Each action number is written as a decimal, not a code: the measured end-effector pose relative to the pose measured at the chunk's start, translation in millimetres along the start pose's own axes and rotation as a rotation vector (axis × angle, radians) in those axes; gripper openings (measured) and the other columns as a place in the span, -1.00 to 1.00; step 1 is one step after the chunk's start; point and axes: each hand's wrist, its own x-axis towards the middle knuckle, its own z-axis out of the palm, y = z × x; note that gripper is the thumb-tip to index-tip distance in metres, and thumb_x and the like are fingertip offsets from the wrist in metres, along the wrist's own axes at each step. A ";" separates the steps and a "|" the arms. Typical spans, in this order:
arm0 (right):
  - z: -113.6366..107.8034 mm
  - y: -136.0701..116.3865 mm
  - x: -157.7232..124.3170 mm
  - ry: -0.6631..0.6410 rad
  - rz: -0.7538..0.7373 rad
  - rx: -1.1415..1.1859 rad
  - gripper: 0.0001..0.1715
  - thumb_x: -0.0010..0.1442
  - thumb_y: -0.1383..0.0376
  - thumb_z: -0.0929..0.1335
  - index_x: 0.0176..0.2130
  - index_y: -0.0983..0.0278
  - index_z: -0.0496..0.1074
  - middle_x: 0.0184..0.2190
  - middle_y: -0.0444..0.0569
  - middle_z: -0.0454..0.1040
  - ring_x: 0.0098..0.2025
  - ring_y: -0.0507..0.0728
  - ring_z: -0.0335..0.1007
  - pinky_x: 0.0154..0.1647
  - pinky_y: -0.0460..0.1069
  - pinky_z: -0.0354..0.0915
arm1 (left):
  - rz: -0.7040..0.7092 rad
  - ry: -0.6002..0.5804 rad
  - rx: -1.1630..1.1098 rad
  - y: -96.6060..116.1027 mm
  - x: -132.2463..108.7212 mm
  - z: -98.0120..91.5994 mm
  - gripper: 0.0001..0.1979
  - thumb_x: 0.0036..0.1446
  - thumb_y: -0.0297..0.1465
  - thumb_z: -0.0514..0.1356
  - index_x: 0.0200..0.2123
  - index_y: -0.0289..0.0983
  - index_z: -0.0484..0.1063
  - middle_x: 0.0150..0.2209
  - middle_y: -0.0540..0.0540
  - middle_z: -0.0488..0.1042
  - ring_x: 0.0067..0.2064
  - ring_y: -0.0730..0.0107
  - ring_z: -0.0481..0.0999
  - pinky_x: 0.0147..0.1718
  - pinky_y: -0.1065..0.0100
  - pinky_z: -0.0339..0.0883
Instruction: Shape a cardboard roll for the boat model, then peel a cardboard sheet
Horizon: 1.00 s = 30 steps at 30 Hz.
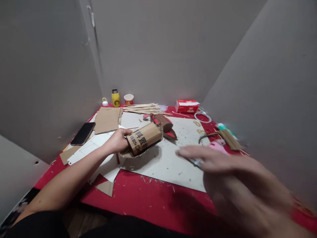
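Observation:
My left hand (118,141) grips the near-left end of a folded cardboard piece (144,138) with black printed characters. A ragged corrugated edge runs along its underside and far end, and it is held up over a white sheet (168,172). My right hand (215,162) is smeared by motion over the right part of the sheet, so its fingers do not read clearly. A dark, thin object lies partly hidden beneath it. Just behind the cardboard piece rests a brown rolled form (162,122) with red parts.
Wooden sticks (141,108), a yellow bottle (115,98), a paper cup (128,99) and a red box (187,106) line the back of the red table (148,191). A phone (83,134) and flat cardboard (107,119) lie left; a tape roll (202,117) lies right.

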 end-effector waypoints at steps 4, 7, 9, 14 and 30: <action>17.4 37.5 4.2 0.299 0.366 0.033 -0.83 0.29 0.22 0.29 -0.27 0.19 0.46 -0.41 -0.07 0.51 -0.42 0.08 0.43 -0.41 -0.01 0.41 | 0.000 -0.084 0.124 1.7 2.2 19.4 -0.86 -0.08 -0.45 0.16 -0.43 -0.31 0.52 -0.45 -0.04 0.55 -0.40 0.34 0.49 -0.47 0.43 0.27; 20.2 62.3 2.8 0.224 0.415 0.002 -0.84 0.22 0.21 0.34 -0.25 0.24 0.46 -0.33 -0.03 0.55 -0.38 0.08 0.45 -0.37 -0.01 0.42 | 0.003 -0.163 0.211 1.2 5.3 28.4 -0.89 -0.13 -0.50 0.14 -0.51 -0.30 0.48 -0.54 0.01 0.48 -0.46 0.39 0.43 -0.53 0.46 0.17; 16.3 73.4 0.8 0.103 0.369 -0.064 -0.80 0.19 0.25 0.35 -0.15 0.24 0.47 -0.21 0.00 0.56 -0.24 0.12 0.49 -0.19 0.06 0.44 | 0.010 -0.224 0.252 0.6 9.2 32.0 -0.87 -0.16 -0.52 0.12 -0.53 -0.29 0.47 -0.56 0.02 0.47 -0.47 0.41 0.40 -0.54 0.47 0.13; 1.5 93.2 0.6 -0.346 0.286 -0.077 -0.60 0.14 0.34 0.35 0.00 0.21 0.44 -0.02 0.02 0.52 0.02 0.17 0.44 0.04 0.13 0.38 | 0.057 -0.351 0.318 0.0 19.7 34.7 -0.82 -0.20 -0.55 0.08 -0.54 -0.28 0.47 -0.58 0.03 0.45 -0.47 0.43 0.36 -0.51 0.45 0.11; 19.0 112.2 17.9 -0.646 0.054 -0.214 -0.86 0.20 0.41 0.25 -0.37 0.26 0.37 -0.44 -0.04 0.44 -0.39 0.06 0.36 -0.39 -0.05 0.29 | 0.153 -0.420 0.369 -2.5 39.3 46.7 -0.75 -0.23 -0.63 0.13 -0.56 -0.23 0.54 -0.65 0.03 0.39 -0.55 0.42 0.26 -0.48 0.35 0.07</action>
